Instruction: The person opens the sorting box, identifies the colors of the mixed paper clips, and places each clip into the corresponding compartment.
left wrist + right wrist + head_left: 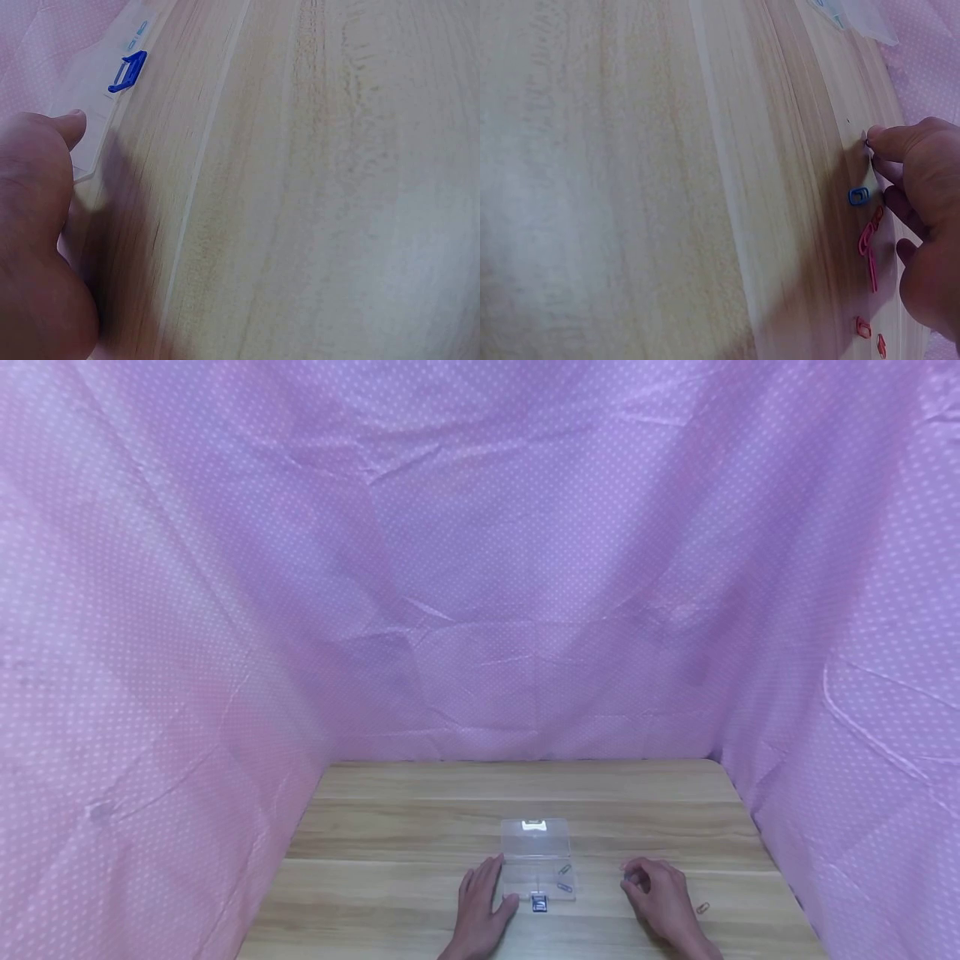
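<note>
One box [517,878] sits on the table [390,835], clear, with one lid [517,839] standing open along its far side and one blue latch [133,71] at its near edge. Two clips [564,887] lie inside the box, both in its right half.

More clips lie loose on the table to the right of the box. The right wrist view counts one blue clip [859,196], one orange clip [878,217] and two red clips [863,328], plus pink clips [872,271] that run together near the orange one, so their number is hard to tell.

The left hand [477,906] is at the left side of the box. Its grip is loose, fingers extended and thumb set apart from them; the thumb touches the box near its near left corner, and nothing is held.

The right hand [662,897] is to the right of the box, well apart from it, low over the table. Its grip is nearly closed, thumb and forefinger brought together at the tips on one small piece [867,142], too little of which shows to say what it is.

Pink dotted cloth [480,568] hangs beyond the box and on both sides.
</note>
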